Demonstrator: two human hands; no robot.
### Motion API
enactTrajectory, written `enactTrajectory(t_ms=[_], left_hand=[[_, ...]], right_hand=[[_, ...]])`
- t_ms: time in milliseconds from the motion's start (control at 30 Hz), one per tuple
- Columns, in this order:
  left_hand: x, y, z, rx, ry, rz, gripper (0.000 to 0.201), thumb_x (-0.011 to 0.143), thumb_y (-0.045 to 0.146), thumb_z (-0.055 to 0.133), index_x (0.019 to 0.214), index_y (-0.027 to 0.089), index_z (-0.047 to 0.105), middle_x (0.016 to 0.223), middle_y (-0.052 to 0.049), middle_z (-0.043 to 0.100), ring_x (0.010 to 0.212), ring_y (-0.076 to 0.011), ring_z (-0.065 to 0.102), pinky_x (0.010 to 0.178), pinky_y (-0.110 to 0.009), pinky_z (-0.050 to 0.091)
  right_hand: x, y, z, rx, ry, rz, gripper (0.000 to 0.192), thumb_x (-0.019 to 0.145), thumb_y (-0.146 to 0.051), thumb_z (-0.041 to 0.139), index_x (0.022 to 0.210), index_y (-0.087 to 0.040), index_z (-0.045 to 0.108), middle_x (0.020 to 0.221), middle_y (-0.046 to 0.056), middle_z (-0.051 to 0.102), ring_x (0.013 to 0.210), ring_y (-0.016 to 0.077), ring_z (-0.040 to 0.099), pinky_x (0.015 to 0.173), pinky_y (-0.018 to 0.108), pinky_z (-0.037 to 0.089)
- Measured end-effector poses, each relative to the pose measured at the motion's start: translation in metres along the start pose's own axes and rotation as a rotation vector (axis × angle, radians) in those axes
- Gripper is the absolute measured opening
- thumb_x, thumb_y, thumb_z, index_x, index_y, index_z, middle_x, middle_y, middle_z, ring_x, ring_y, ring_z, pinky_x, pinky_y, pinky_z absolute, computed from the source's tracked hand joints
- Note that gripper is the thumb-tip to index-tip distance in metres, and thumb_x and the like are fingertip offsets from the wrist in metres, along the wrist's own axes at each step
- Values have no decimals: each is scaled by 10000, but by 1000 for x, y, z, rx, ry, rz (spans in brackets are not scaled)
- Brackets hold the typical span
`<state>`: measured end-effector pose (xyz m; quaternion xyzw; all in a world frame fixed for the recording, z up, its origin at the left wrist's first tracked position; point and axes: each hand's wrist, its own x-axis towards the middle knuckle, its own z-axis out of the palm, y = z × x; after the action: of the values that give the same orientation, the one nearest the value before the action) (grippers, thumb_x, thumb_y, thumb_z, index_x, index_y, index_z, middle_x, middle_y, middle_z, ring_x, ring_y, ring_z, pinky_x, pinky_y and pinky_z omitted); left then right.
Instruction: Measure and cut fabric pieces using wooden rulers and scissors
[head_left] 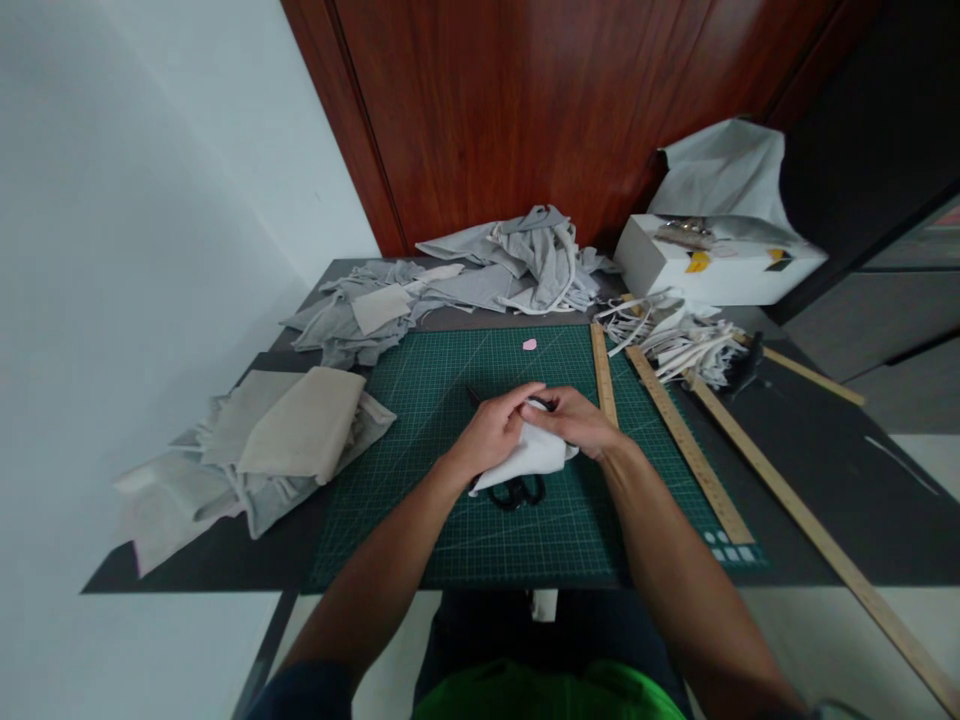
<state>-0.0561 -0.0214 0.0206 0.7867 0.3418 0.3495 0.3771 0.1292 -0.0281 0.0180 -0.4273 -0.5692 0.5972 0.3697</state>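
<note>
Right, white cloth [531, 457] is over the middle of the green cutting mat [465, 545], with both grips closed on it. Left grip [491, 430] has its left side, right grip [576, 418] its upper right. Most of it pokes out below the fingers, toward the mat's near edge. Black scissors [517, 493] on the mat, handle loops showing past the cloth's lower edge. Something dark [550, 404] shows at the right grip; can't tell what.

Pose: both reach in from the mat's near side, wrists angled toward each other, fingers curled, fingertips close together.

Materials: mat has a fine printed grid. Cloth is matte, loosely folded, roughly wedge-shaped. Pink scrap [529, 344] flat near the mat's far edge. Two wooden rulers [690, 445] on the mat's right side, a longer wooden strip [817, 530] off its right edge. Cream and grey fabric pile [300, 430] left of the mat; rumpled grey fabric [532, 260] beyond its far edge. Pale fabric strips [675, 335] off its far right corner, white box [712, 265] behind. Counter [885, 440] is dark.
</note>
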Motion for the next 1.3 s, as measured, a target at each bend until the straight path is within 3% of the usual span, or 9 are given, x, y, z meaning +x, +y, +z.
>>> enactTrajectory(t_ms=[67,167,300,567,700,833,933,1167,1300], left_hand=[[0,-1,1,-3,18,-68,543,967,169,494,1508,217,491,933,-25,706,870,-171,660,841,-291,503],[2,-2,-1,-24,75,-149,629,964,224,549,1568,187,382,704,62,542,638,-122,518,660,-241,422],[4,-2,-5,-87,112,-138,665,902,241,643,1522,186,409,749,75,502,656,-96,490,661,-227,390],[1,0,-3,-86,68,-156,721,858,225,680,1523,207,402,733,85,463,654,-98,484,656,-229,392],[3,-3,-2,-99,109,-180,575,835,259,714,1379,192,538,728,69,526,658,-108,522,644,-231,403],[4,-4,-3,-130,78,-170,192,877,333,672,965,162,681,767,14,624,706,-126,562,649,-242,414],[4,0,-5,-52,37,-174,258,897,370,631,743,164,637,698,22,593,669,-118,516,608,-238,363],[4,4,-7,-44,23,-165,212,884,326,614,749,168,651,700,23,583,679,-125,512,616,-241,371],[4,7,-8,-40,27,-158,177,879,294,623,756,170,656,715,21,576,675,-122,514,631,-248,380]], right_hand=[[0,1,-2,24,19,38,464,707,-579,872,841,-143,793,664,-1,676,553,104,498,514,241,316],[1,3,-4,130,71,40,477,653,-541,911,934,-164,823,753,27,749,609,139,587,567,262,407],[3,2,-2,182,176,-45,418,623,-487,935,900,-195,822,885,53,785,738,176,649,679,305,487],[0,-5,1,33,145,-119,339,756,-511,843,842,-208,719,788,8,686,708,155,580,641,286,440],[-1,-7,1,22,164,-153,349,759,-508,835,900,-209,724,868,25,710,782,171,611,701,301,468],[-1,-7,-1,48,158,-163,354,736,-504,853,890,-206,739,874,33,719,793,177,619,710,308,473],[-2,-6,-2,60,171,-137,362,701,-511,878,829,-206,731,795,15,688,715,160,584,644,294,443],[-2,-5,-2,109,187,-102,381,683,-542,891,822,-212,759,775,14,686,676,151,554,603,288,420],[-3,-4,-4,96,214,-159,352,740,-552,849,833,-219,780,822,24,691,725,162,563,645,302,436]])
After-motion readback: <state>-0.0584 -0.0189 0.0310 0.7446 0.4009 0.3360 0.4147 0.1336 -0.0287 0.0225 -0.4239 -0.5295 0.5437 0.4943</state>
